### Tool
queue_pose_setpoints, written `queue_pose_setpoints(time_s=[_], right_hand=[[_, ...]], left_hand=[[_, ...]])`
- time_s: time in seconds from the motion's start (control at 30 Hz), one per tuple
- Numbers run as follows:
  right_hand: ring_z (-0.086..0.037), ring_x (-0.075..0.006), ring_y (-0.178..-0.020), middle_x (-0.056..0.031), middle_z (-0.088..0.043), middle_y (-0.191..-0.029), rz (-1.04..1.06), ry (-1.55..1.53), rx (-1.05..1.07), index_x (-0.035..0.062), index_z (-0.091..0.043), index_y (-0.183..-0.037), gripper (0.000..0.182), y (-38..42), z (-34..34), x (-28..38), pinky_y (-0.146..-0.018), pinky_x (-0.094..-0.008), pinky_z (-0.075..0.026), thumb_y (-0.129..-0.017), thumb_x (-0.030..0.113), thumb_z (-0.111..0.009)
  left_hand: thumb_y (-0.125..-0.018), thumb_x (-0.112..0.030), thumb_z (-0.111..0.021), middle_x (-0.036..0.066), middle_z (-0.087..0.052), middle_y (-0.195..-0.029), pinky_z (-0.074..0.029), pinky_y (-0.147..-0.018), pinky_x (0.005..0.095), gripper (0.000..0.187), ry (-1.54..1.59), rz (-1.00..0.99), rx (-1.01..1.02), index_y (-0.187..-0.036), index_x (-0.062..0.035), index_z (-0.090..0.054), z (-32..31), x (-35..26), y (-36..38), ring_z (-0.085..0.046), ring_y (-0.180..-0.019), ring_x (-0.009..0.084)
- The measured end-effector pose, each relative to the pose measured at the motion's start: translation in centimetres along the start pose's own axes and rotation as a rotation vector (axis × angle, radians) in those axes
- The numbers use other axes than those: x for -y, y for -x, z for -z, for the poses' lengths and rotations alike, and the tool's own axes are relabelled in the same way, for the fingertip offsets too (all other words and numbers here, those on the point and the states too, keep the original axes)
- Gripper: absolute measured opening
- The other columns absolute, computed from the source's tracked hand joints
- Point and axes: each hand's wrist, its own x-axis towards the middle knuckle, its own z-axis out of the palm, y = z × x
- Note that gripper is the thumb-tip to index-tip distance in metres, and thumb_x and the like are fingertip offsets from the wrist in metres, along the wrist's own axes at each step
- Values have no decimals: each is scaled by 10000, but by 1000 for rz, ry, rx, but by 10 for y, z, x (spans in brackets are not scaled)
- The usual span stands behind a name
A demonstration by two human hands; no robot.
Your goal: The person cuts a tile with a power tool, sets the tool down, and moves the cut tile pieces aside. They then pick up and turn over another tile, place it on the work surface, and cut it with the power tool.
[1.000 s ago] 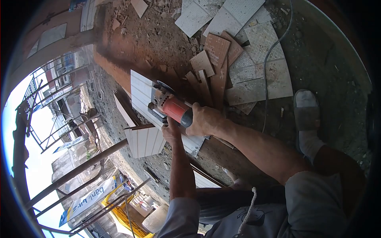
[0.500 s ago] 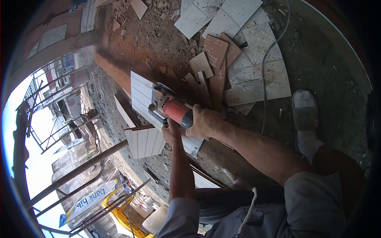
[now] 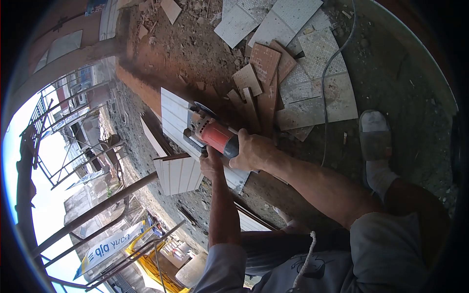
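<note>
A red and black angle grinder (image 3: 217, 138) lies across a white striped tile (image 3: 175, 113), its dark disc (image 3: 204, 108) standing along the tile's upper edge. My right hand (image 3: 254, 150) is closed around the grinder's black rear body. Closer to the tool's head, my left hand (image 3: 211, 164) is closed on the black side handle (image 3: 195, 141). Part of the tile is hidden under the grinder and my hands. Whether the disc touches the tile cannot be made out. Another striped tile (image 3: 180, 176) leans just left of my left hand.
Brown and pale tile pieces (image 3: 266, 63) lie scattered beyond the grinder. A grey cable (image 3: 324, 93) runs over the ground near my sandalled foot (image 3: 375, 134). Metal poles (image 3: 97, 215) and a banner (image 3: 108, 248) stand at the left. Rubble (image 3: 195, 29) covers the far ground.
Both hands and the grinder are in almost the same place on the tile. The banner at the lower left has shifted slightly.
</note>
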Motion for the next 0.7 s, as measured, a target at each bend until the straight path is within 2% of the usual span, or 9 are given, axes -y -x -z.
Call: queue_pose_setpoints(time_s=[0.7], right_hand=[[-683,-405,-985,-303,-671,-1017,-7,-20,-1,-61,-417,-1221,695,8,3,-2,-910,-441,-525,-730,363,-664]], left_hand=[[-813,-700,-500,252,-694,-1049,-467,-928,505,788,-10,-21,-10,-1064,21,-694,-2,1,3,-645,-1033,429]])
